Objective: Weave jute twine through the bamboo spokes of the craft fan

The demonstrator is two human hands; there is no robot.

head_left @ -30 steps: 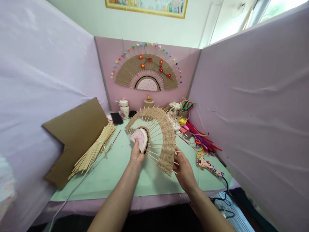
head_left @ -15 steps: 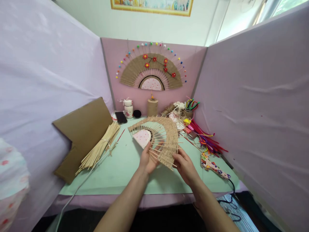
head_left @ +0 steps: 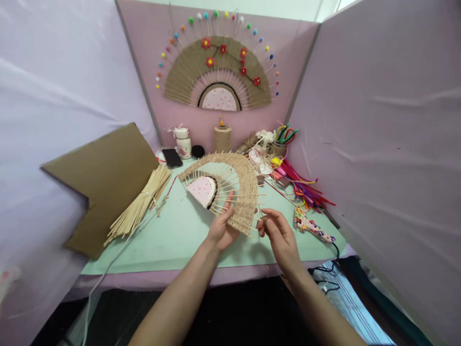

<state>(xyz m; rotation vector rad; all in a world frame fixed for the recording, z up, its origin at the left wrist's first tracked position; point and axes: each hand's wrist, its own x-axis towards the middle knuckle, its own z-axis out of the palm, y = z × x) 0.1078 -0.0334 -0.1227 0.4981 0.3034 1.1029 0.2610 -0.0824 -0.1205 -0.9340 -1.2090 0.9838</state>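
Tilted above the table is a half-round woven fan (head_left: 248, 185), made of thin sticks with a band of tan twine across them. A pink spotted half-disc (head_left: 202, 190) with a black edge sits at its base. My left hand (head_left: 224, 229) grips the fan's lower end, thumb in front and fingers behind the sticks. Just off the outer rim, my right hand (head_left: 275, 230) is closed in a pinch near the protruding stick tips. A thin strand, seemingly twine, shows at its fingertips, partly hidden.
A finished fan (head_left: 187, 72) with red flowers hangs on the back panel. On the left lie a stick bundle (head_left: 140, 204) and cardboard (head_left: 104, 168). A twine spool (head_left: 222, 139), bottle (head_left: 183, 143) and phone (head_left: 172, 157) stand behind. Pipe cleaners (head_left: 306, 185) and a glue gun (head_left: 313, 226) lie right.
My right hand has come away from the fan's lower edge to just beside its rim. My left hand still holds the fan. The view has tilted downward.
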